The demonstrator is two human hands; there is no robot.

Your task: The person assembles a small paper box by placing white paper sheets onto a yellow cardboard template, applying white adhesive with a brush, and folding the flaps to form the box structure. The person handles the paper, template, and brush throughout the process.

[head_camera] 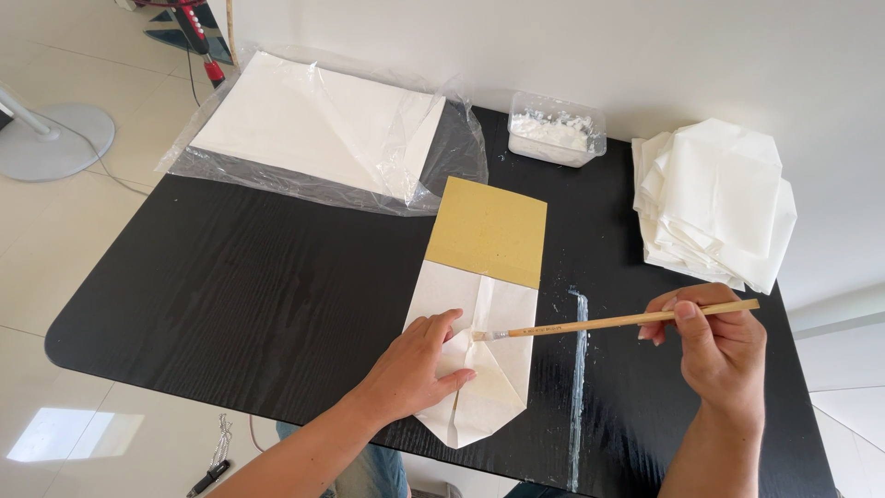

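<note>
Brushing folded paper bag (pixel 479 355), right hand (pixel 719 346) gripping brush (pixel 608 323).

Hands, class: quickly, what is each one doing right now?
Left hand: open, flat on the folded white paper.
Right hand: closed, holding the wooden paintbrush.

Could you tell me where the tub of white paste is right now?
The tub of white paste sits at the table's far edge, right of the plastic-wrapped paper and left of the folded stack.
</note>
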